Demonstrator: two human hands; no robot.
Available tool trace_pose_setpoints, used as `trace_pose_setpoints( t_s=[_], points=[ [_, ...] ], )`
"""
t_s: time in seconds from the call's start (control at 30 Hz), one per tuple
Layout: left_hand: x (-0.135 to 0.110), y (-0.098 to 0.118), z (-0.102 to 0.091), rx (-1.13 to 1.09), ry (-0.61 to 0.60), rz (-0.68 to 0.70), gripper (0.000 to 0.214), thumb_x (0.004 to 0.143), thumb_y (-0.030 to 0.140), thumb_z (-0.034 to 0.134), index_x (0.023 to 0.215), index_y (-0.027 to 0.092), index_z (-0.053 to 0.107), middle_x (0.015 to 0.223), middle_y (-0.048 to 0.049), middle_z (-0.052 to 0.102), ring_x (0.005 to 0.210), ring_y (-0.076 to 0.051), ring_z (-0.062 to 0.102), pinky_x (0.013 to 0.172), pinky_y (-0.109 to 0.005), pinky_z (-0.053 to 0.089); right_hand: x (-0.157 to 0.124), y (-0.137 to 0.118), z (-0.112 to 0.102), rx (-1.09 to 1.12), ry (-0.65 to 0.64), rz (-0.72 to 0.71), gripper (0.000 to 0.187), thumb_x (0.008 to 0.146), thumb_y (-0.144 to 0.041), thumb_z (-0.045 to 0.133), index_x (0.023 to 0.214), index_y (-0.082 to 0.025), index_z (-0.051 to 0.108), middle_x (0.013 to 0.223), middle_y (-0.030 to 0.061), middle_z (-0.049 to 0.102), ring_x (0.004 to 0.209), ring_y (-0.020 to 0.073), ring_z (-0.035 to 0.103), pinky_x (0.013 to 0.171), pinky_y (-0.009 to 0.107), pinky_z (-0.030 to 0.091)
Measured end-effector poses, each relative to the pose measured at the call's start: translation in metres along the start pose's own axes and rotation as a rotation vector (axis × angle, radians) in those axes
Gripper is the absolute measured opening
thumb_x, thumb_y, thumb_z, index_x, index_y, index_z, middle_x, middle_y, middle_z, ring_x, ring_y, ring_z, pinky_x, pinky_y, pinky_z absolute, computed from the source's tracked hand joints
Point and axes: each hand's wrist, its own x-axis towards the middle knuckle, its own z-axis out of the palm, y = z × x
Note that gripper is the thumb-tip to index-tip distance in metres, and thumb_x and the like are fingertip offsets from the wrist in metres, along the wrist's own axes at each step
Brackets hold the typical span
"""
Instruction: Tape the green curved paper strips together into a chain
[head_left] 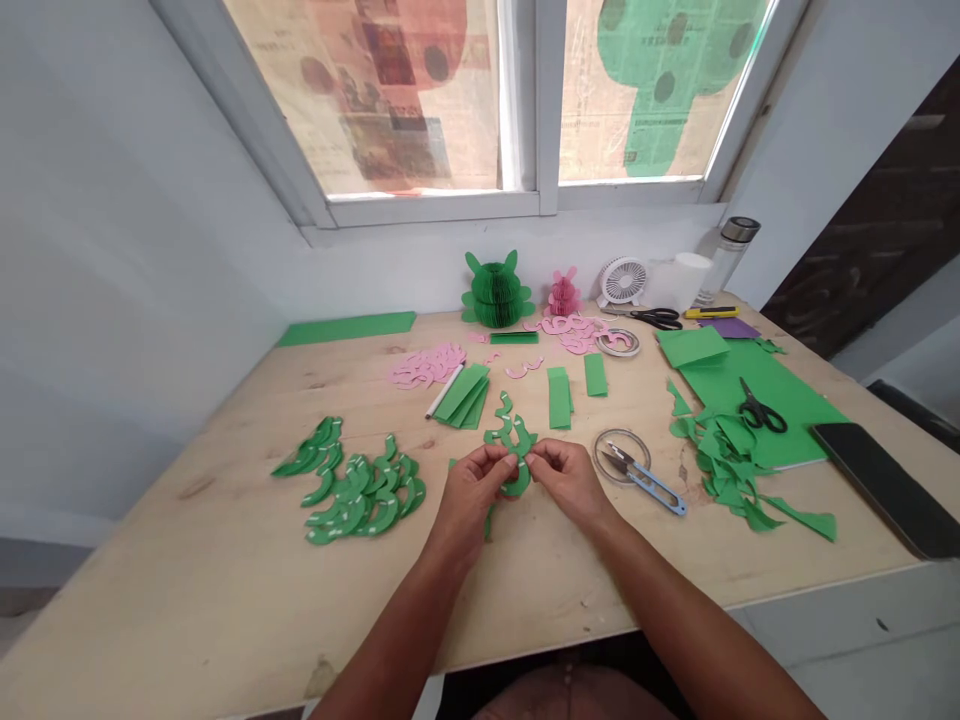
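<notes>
My left hand [471, 487] and my right hand [568, 478] meet over the middle of the wooden table [187, 560]. Both pinch a small curved green paper piece [516, 468] between thumb and fingers. Just beyond my fingers lie a few more curved green cutouts [508, 425]. A heap of similar green crescents [352, 485] lies to the left of my left hand. A small thread snip with blue handles [643, 478] rests on a clear tape ring to the right of my right hand.
Folded green strips [463, 393] and pink cutouts [426, 365] lie further back. Green sheets, scraps [731, 470] and black scissors [761, 412] are at right, with a dark phone [889, 485] near the edge. A green honeycomb figure [496, 290], a pink one, a fan and a bottle stand by the wall.
</notes>
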Motion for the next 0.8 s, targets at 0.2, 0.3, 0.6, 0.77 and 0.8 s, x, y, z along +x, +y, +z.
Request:
trace_pose_setpoints(
  t_s=[0.2, 0.3, 0.6, 0.77, 0.8],
  points=[
    [0.000, -0.001, -0.002, -0.016, 0.020, 0.007, 0.023, 0.058, 0.030, 0.075, 0.065, 0.015, 0.058, 0.058, 0.0025, 0.057, 0.054, -0.008, 0.049, 0.050, -0.019, 0.038, 0.000, -0.003, 0.000, 0.007, -0.047, -0.006, 0.030, 0.077, -0.039, 0.053, 0.056, -0.017, 0.055, 0.051, -0.0030, 0.049, 0.049, 0.0092, 0.041, 0.047, 0.021, 0.030],
    [-0.001, -0.002, -0.003, -0.003, 0.021, 0.013, 0.023, 0.059, 0.031, 0.074, 0.065, 0.015, 0.058, 0.057, 0.0027, 0.056, 0.054, -0.009, 0.049, 0.049, -0.018, 0.037, 0.000, -0.005, 0.000, 0.012, -0.062, 0.004, 0.028, 0.076, -0.038, 0.056, 0.058, -0.017, 0.057, 0.050, -0.0035, 0.048, 0.048, 0.0091, 0.040, 0.046, 0.022, 0.029],
    [-0.025, 0.025, -0.060, 0.187, 0.191, 0.127, 0.023, 0.063, 0.037, 0.071, 0.069, 0.017, 0.060, 0.058, 0.0010, 0.056, 0.053, -0.011, 0.048, 0.045, -0.019, 0.035, -0.002, -0.005, -0.003, -0.089, -0.014, 0.068, 0.022, 0.075, -0.036, 0.057, 0.066, -0.016, 0.065, 0.054, -0.0020, 0.050, 0.050, 0.0106, 0.041, 0.047, 0.022, 0.029],
    [-0.032, 0.037, -0.133, 0.385, 0.518, 0.213, 0.024, 0.060, 0.039, 0.070, 0.066, 0.018, 0.062, 0.056, 0.0006, 0.057, 0.053, -0.012, 0.048, 0.043, -0.019, 0.032, -0.003, -0.004, -0.001, -0.113, -0.043, 0.053, 0.024, 0.076, -0.037, 0.055, 0.065, -0.017, 0.063, 0.054, -0.0025, 0.047, 0.050, 0.0104, 0.040, 0.046, 0.023, 0.028],
    [-0.031, 0.036, -0.145, 0.422, 0.557, 0.210, 0.024, 0.059, 0.039, 0.070, 0.067, 0.017, 0.063, 0.055, 0.0007, 0.057, 0.052, -0.012, 0.047, 0.043, -0.020, 0.031, -0.003, -0.005, -0.001, -0.120, -0.042, 0.051, 0.024, 0.076, -0.037, 0.055, 0.066, -0.017, 0.063, 0.054, -0.0026, 0.047, 0.050, 0.0103, 0.039, 0.046, 0.023, 0.028]
  ],
)
